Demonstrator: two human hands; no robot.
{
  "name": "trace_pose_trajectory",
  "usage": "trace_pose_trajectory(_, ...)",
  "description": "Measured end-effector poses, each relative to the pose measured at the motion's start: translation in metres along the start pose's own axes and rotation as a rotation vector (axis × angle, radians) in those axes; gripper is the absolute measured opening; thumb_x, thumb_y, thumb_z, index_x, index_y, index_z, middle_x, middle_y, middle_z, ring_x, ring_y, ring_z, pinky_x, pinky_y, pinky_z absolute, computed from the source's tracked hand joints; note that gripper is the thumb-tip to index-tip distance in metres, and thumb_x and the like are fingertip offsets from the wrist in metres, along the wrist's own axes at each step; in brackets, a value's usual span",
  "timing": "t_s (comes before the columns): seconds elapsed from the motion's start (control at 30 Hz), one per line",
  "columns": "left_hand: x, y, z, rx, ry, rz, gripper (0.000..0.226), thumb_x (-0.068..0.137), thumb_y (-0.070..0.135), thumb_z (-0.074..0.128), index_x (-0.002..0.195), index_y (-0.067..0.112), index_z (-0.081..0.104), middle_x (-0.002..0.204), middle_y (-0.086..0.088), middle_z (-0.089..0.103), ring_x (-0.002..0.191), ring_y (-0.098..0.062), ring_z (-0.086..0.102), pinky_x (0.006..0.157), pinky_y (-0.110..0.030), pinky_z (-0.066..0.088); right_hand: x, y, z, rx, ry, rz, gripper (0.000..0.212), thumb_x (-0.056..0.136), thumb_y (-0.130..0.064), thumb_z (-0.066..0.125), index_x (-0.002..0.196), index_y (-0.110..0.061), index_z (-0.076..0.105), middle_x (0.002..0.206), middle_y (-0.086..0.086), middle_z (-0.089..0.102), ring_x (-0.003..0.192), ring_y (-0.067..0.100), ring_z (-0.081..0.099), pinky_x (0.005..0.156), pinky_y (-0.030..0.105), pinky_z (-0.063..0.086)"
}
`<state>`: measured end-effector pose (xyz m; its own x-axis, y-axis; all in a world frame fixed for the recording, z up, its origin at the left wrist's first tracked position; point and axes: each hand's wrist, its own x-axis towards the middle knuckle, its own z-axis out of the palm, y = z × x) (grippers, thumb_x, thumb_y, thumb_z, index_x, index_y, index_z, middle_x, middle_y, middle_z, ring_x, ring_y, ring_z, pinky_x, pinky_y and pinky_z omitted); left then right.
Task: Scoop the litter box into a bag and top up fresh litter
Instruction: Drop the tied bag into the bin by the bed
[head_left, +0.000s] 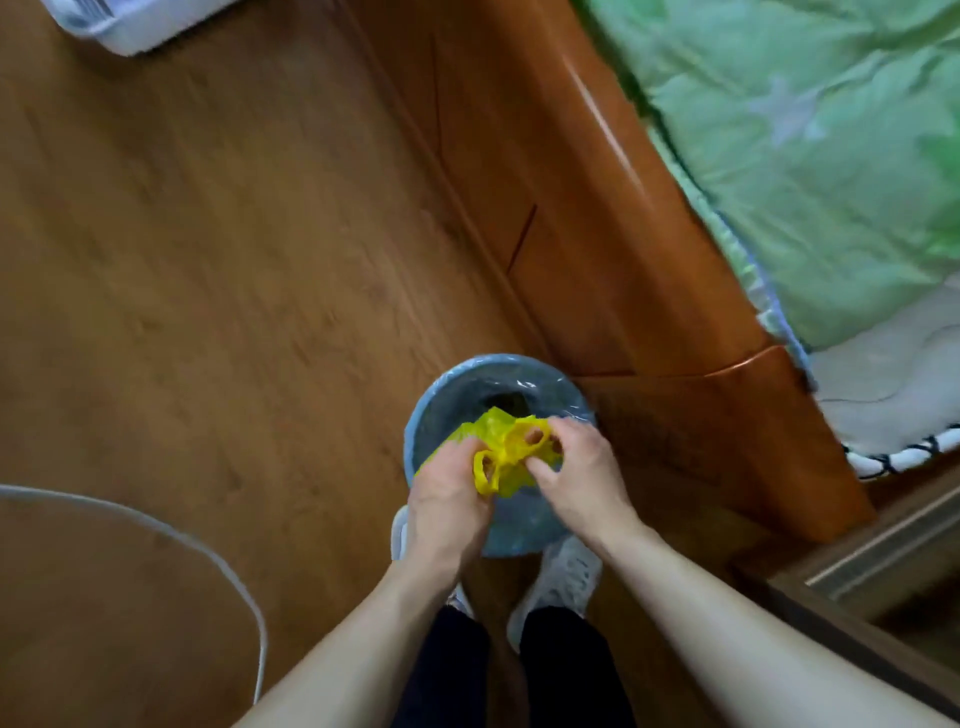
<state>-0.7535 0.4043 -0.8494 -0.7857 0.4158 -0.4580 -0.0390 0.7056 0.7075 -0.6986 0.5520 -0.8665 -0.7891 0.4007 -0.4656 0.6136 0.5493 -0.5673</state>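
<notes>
A crumpled yellow plastic bag (506, 449) hangs over a round blue bin (441, 395) lined with clear plastic, just in front of my feet. My left hand (447, 499) grips the bag's left handle loop. My right hand (576, 467) pinches the right handle loop, fingers hooked through it. Both hands hold the bag above the bin's opening. No litter box or scoop is in view.
A wooden bed frame (597, 249) with green bedding (810, 156) runs along the right. A white appliance (130, 21) sits at the top left on the wood floor (208, 260). A white cable (208, 561) curves at the lower left.
</notes>
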Motion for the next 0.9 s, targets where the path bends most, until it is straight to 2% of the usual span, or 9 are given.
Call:
trace_pose_trajectory(0.07,0.016,-0.018,0.014,0.063,0.016,-0.033,0.012,0.081,0.017,0.054,0.085,0.016,0.065,0.082,-0.002,0.066,0.079,-0.027,0.062,0.069,-0.042,0.050,0.013,0.011,0.017,0.048,0.004,0.027,0.015,0.075,-0.014,0.073,0.086,-0.015,0.064,0.085,0.004,0.064,0.082,0.023,0.058,0.073,0.033,0.043)
trace_pose_trajectory(0.13,0.028,-0.032,0.024,0.079,0.028,-0.082,0.008,0.086,0.011,0.057,0.082,0.014,0.063,0.080,-0.006,0.065,0.077,-0.030,0.061,0.068,-0.047,0.051,0.022,0.017,0.030,0.084,0.011,0.040,0.014,0.077,-0.013,0.072,0.090,-0.016,0.066,0.086,0.001,0.064,0.081,0.019,0.058,0.072,0.029,0.043)
trace_pose_trajectory(0.23,0.039,-0.044,0.033,0.072,0.047,-0.137,0.013,0.085,0.006,0.061,0.077,0.017,0.059,0.079,-0.004,0.065,0.077,-0.028,0.061,0.068,-0.045,0.051,0.032,0.021,0.042,0.123,0.007,0.064,0.012,0.083,-0.015,0.070,0.095,-0.016,0.068,0.092,0.003,0.067,0.085,0.018,0.060,0.077,0.029,0.046)
trace_pose_trajectory(0.33,0.045,-0.052,0.038,0.055,0.052,-0.182,0.016,0.082,0.002,0.062,0.077,0.017,0.058,0.078,-0.004,0.064,0.078,-0.027,0.060,0.068,-0.040,0.048,0.037,0.023,0.051,0.170,-0.094,0.151,0.013,0.087,-0.019,0.068,0.099,-0.015,0.068,0.098,0.003,0.070,0.090,0.018,0.062,0.084,0.031,0.050)
trace_pose_trajectory(0.43,0.047,-0.058,0.040,0.044,-0.008,-0.175,0.019,0.081,0.001,0.062,0.079,0.017,0.051,0.079,-0.004,0.058,0.080,-0.028,0.057,0.070,-0.034,0.041,0.038,0.026,0.057,0.171,-0.170,0.257,0.014,0.086,-0.024,0.067,0.098,-0.017,0.065,0.095,0.002,0.070,0.089,0.019,0.063,0.079,0.028,0.048)
trace_pose_trajectory(0.53,0.048,-0.063,0.041,0.049,-0.142,-0.153,0.014,0.084,0.006,0.061,0.094,0.013,0.055,0.090,-0.008,0.060,0.089,-0.028,0.058,0.080,-0.037,0.045,0.033,0.033,0.062,0.154,-0.262,0.331,0.017,0.084,-0.029,0.069,0.095,-0.018,0.063,0.090,0.003,0.068,0.086,0.022,0.062,0.076,0.032,0.047)
trace_pose_trajectory(0.6,0.045,-0.066,0.040,0.080,-0.228,-0.180,0.027,0.086,0.011,0.063,0.112,0.012,0.058,0.106,-0.008,0.064,0.102,-0.027,0.060,0.091,-0.039,0.048,0.027,0.038,0.066,0.154,-0.346,0.347,0.022,0.082,-0.033,0.072,0.099,-0.021,0.064,0.093,0.001,0.069,0.088,0.020,0.064,0.080,0.033,0.050)
trace_pose_trajectory(0.7,0.041,-0.067,0.037,0.132,-0.272,-0.238,0.049,0.089,0.016,0.063,0.136,0.012,0.051,0.131,-0.009,0.060,0.122,-0.026,0.056,0.105,-0.037,0.044,0.020,0.042,0.065,0.131,-0.423,0.340,0.042,0.082,-0.035,0.073,0.120,-0.022,0.061,0.114,-0.001,0.066,0.106,0.016,0.062,0.094,0.034,0.051)
trace_pose_trajectory(0.9,0.033,-0.057,0.022,0.165,-0.230,-0.222,0.048,0.091,0.018,0.061,0.137,0.011,0.050,0.134,-0.009,0.058,0.124,-0.024,0.054,0.105,-0.034,0.043,0.015,0.034,0.040,0.100,-0.381,0.285,0.039,0.088,-0.034,0.067,0.125,-0.022,0.059,0.122,-0.002,0.064,0.113,0.015,0.059,0.101,0.036,0.048)
